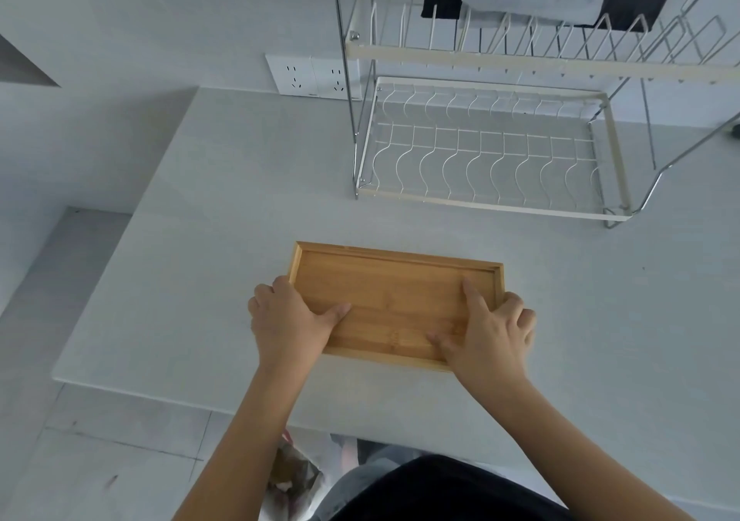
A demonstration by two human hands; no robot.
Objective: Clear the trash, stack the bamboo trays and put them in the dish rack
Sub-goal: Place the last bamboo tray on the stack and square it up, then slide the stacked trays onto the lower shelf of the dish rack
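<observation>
A: Both hands are closed on the bamboo tray (394, 300) – left hand (290, 318) at its left end, right hand (490, 334) at its right, thumbs pressed inside, tray lying on the worktop (200, 240)

B: Risk?

A: The dish rack (484, 160) sits ahead of the hands, slightly right. I'd say a tilted lift could clip its front rail, or thumbs could slip on smooth bamboo

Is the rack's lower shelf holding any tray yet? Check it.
No. The rack's lower shelf is bare wire; the tray sits on the counter, gripped by both hands.
</observation>
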